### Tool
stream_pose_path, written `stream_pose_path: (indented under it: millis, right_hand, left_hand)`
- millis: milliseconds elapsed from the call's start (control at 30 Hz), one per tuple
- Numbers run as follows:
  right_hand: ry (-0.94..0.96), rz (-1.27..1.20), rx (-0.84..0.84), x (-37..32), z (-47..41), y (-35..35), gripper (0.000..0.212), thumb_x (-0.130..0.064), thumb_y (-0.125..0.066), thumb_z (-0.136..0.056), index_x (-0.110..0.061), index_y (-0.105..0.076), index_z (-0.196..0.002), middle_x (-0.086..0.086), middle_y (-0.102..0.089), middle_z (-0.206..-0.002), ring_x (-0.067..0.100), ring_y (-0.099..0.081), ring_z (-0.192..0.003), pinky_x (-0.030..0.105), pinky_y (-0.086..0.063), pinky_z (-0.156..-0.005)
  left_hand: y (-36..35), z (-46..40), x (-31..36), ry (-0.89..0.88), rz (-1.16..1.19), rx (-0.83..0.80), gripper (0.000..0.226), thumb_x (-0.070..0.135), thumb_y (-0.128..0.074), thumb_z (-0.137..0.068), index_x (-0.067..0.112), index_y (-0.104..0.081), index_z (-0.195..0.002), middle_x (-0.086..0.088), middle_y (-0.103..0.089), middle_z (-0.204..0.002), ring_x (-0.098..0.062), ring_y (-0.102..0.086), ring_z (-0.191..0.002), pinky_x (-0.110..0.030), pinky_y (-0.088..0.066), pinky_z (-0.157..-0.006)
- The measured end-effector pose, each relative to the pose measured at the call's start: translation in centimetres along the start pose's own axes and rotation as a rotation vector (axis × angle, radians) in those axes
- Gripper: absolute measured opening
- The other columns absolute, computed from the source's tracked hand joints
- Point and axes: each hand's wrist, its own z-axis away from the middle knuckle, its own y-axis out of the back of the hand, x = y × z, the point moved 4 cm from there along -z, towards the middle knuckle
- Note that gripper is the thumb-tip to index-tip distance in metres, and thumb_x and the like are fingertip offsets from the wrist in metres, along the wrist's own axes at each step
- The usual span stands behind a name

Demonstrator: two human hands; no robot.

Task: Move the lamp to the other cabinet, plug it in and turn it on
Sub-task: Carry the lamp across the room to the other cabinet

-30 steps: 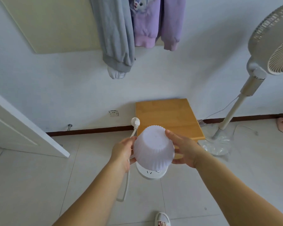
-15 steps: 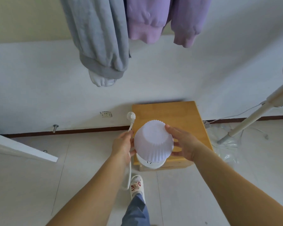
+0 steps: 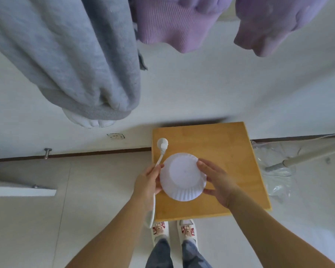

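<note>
I hold a small white lamp (image 3: 182, 176) with a pleated shade over the wooden cabinet top (image 3: 220, 144), seen from straight above. My left hand (image 3: 148, 180) grips its left side and also pinches the white cord. My right hand (image 3: 218, 180) cups its right side. The round white plug (image 3: 162, 143) sticks up beyond my left hand, over the cabinet's left edge. The cord's slack hangs in a loop below my left wrist. The lamp's base is hidden under the shade. A wall socket (image 3: 115, 135) sits low on the white wall, left of the cabinet.
Grey (image 3: 75, 60) and purple clothes (image 3: 182, 22) hang from above, close to my head. A fan pole (image 3: 307, 155) and its plastic-wrapped base (image 3: 275, 171) stand right of the cabinet. A white door edge (image 3: 21, 190) juts in at left. My feet (image 3: 172, 229) touch the cabinet's front.
I have stepped up to the cabinet, and the lamp now hangs over its top instead of over the floor. Both hands keep the same hold; the view looks more steeply down.
</note>
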Motion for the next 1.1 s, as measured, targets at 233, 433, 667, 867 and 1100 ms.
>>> stream_pose_path:
  millis: [233, 433, 667, 867, 1100]
  right_hand:
    - [-0.046, 0.041, -0.019, -0.4, -3.1, 1.2, 0.018, -0.043, -0.064, -0.081, -0.038, -0.063, -0.099, -0.006, -0.057, -0.120, 0.023, -0.050, -0.117, 0.050, -0.046, -0.091]
    - [-0.060, 0.075, -0.058, -1.3, -4.3, 1.1, 0.033, -0.041, -0.063, -0.083, -0.031, -0.059, -0.115, -0.001, -0.054, -0.128, 0.025, -0.048, -0.119, 0.052, -0.044, -0.093]
    - [-0.088, 0.062, -0.102, -1.3, -4.5, 0.7, 0.049, -0.040, -0.065, -0.082, -0.025, -0.053, -0.127, 0.001, -0.051, -0.133, 0.027, -0.046, -0.122, 0.057, -0.042, -0.098]
    - [-0.107, 0.016, -0.125, -1.6, -4.7, -0.2, 0.052, -0.034, -0.067, -0.081, -0.021, -0.052, -0.129, 0.004, -0.050, -0.133, 0.028, -0.046, -0.122, 0.059, -0.042, -0.098]
    - [-0.082, 0.053, -0.136, -3.0, -5.9, -2.3, 0.053, -0.034, -0.066, -0.082, -0.020, -0.050, -0.131, 0.003, -0.050, -0.133, 0.028, -0.044, -0.124, 0.060, -0.038, -0.101]
  left_hand:
    - [-1.0, -1.5, -0.4, 0.013, 0.007, 0.023, 0.023, 0.019, -0.049, -0.094, 0.007, -0.061, -0.108, -0.019, -0.066, -0.112, -0.031, -0.063, -0.103, -0.037, -0.053, -0.079]
    - [-1.5, -1.8, 0.2, -0.015, 0.030, 0.111, 0.016, 0.017, -0.047, -0.094, 0.013, -0.063, -0.093, -0.018, -0.066, -0.105, -0.033, -0.063, -0.098, -0.035, -0.054, -0.075]
    - [-1.1, -1.6, 0.4, -0.016, 0.053, 0.169, 0.013, 0.019, -0.049, -0.093, 0.016, -0.062, -0.091, -0.017, -0.066, -0.105, -0.034, -0.063, -0.100, -0.033, -0.054, -0.072]
    - [-0.5, -1.9, 0.7, -0.041, 0.054, 0.213, 0.013, 0.020, -0.050, -0.093, 0.017, -0.063, -0.090, -0.017, -0.067, -0.106, -0.031, -0.064, -0.097, -0.031, -0.054, -0.067]
    - [0.6, -3.1, 1.8, -0.068, 0.083, 0.248, 0.013, 0.021, -0.050, -0.092, 0.016, -0.062, -0.092, -0.020, -0.065, -0.110, -0.028, -0.063, -0.094, -0.030, -0.051, -0.065]
